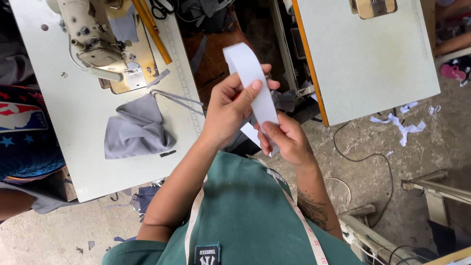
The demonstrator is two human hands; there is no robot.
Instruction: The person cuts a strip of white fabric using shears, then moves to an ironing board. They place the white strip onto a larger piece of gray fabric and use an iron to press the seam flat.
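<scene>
Sewing machine (95,37) cut off by top edge; strip's (255,83) lower end hidden

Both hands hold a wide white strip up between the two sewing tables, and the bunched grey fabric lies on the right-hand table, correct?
Not quite. In the head view, the left hand and right hand do hold the white strip between the tables, but the bunched grey fabric lies on the left-hand table, beside the sewing machine, not on the right-hand table.
</scene>
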